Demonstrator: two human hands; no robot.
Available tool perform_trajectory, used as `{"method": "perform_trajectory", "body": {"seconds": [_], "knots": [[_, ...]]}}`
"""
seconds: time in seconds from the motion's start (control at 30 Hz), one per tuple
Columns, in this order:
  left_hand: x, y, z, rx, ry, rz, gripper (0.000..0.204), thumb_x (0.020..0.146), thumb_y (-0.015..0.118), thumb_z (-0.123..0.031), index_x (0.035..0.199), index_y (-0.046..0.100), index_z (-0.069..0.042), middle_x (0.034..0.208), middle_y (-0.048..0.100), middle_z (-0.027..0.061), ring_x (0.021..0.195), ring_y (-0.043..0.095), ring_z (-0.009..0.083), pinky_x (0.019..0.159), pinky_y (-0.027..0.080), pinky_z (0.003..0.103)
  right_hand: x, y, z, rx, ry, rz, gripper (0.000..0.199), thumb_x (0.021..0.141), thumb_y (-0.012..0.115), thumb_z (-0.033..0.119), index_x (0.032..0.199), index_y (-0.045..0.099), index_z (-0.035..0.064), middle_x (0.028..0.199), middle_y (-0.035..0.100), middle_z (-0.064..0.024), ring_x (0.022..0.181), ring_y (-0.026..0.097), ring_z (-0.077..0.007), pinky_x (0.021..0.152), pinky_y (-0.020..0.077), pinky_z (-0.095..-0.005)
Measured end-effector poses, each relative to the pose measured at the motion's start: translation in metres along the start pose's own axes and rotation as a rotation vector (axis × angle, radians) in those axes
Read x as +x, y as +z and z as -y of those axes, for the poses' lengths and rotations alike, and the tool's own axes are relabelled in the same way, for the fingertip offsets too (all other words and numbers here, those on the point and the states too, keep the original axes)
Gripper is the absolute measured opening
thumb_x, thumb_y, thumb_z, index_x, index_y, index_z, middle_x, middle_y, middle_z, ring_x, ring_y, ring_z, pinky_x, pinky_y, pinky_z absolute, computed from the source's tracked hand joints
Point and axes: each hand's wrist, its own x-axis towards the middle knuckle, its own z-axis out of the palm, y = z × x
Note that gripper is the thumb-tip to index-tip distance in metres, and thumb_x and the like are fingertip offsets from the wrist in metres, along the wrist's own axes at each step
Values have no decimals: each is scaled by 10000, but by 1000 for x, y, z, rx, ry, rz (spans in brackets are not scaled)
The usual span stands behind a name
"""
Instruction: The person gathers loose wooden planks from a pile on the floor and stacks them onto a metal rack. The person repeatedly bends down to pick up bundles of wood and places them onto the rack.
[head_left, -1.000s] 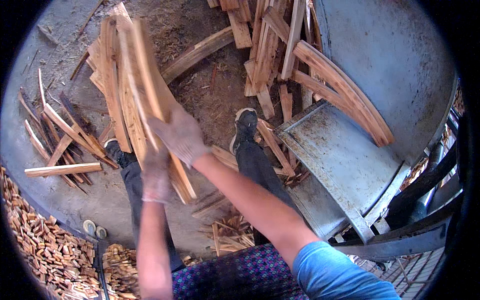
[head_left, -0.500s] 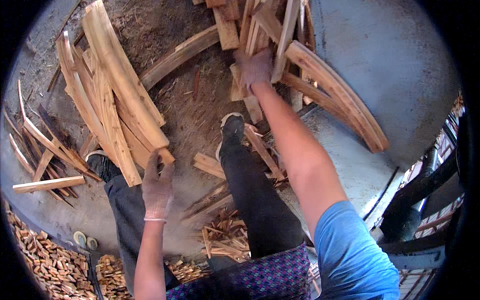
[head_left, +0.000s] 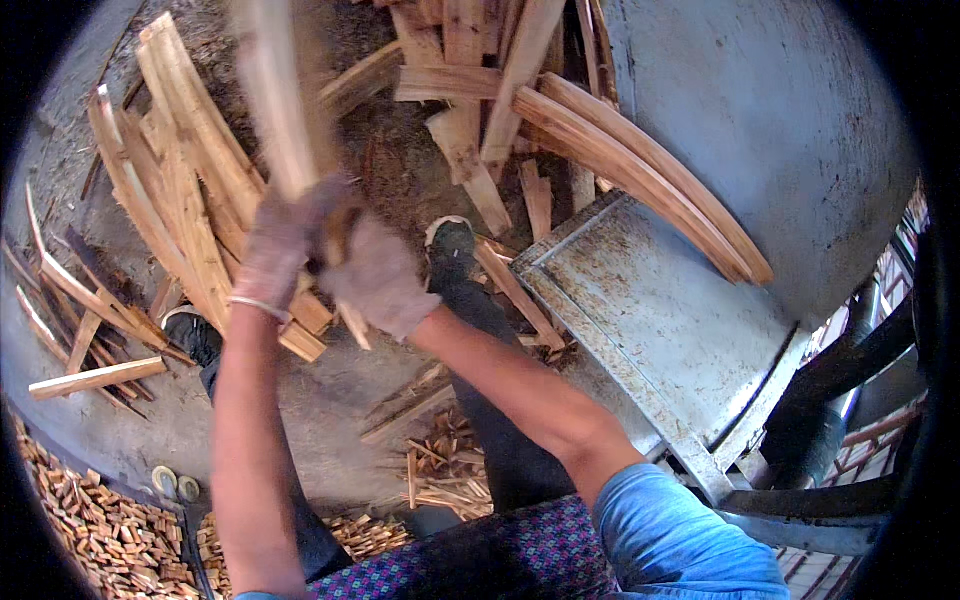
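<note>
Patterned cloth (head_left: 500, 545), purple and blue-green, across the lap; blue sleeve (head_left: 680, 530) on the right arm. Small wood scraps (head_left: 445, 475), heaped on the floor between the dark-trousered legs. Left hand (head_left: 282, 240), in a pale knitted glove, fingers wrapped round the lower end of a board. Right hand (head_left: 378, 272), gloved likewise, close beside the left at that same end; blurred, so whether its fingers grip cannot be told. Board (head_left: 275, 110), pale, raised lengthwise away from the body, its far part smeared and running out at the upper edge. Dark shoes (head_left: 452, 245), one to each side below the hands. Bundle of long boards (head_left: 180, 180), overlapping, on the floor left of the raised board. Thin strips (head_left: 75, 265), loosely crossed, farther left. Metal stand (head_left: 665, 310), grey and sawdust-specked, to the right. Two curved boards (head_left: 640, 175), side by side, their lower ends above the stand. Grey metal panel (head_left: 760, 120), broad, behind these. Heap of boards (head_left: 465, 45), lying at several angles, at the far upper middle.
</note>
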Motion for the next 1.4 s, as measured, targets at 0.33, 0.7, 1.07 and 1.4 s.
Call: {"method": "perform_trajectory", "body": {"seconds": [0.33,0.7,1.07,1.4], "knots": [[-31,-49,48,347,-68,-592,794,951,721,-447,1476,487,102,1403,606,251,1314,566,360,1119,415,392,15,-240,-71,-1187,-198,-479,1101,717,878,529,1548,381,6,1569,426,-279,1438,452,-436,1172,389,-530],[-110,82,2,-145,-197,302,721,969,736,-145,1578,387,16,1454,581,152,1267,577,216,1072,486,345,-22,-258,-21,-594,389,177,743,724,784,688,1048,783,19,921,757,-155,872,711,-255,827,552,-380],[-90,-4,33,106,-169,-254,607,937,751,-258,1410,532,53,1274,668,165,1121,650,266,998,516,400,50,-60,52,-199,-216,-69,737,820,736,643,1118,723,-32,1066,720,-290,1013,706,-421,905,561,-467],[-53,-99,66,529,126,-706,732,920,762,-267,1524,451,4,1362,621,251,1206,634,393,1053,490,454,180,-229,-115,-453,289,-568,984,828,711,718,1452,520,-19,1404,594,-320,1237,630,-457,1066,483,-506]]}}
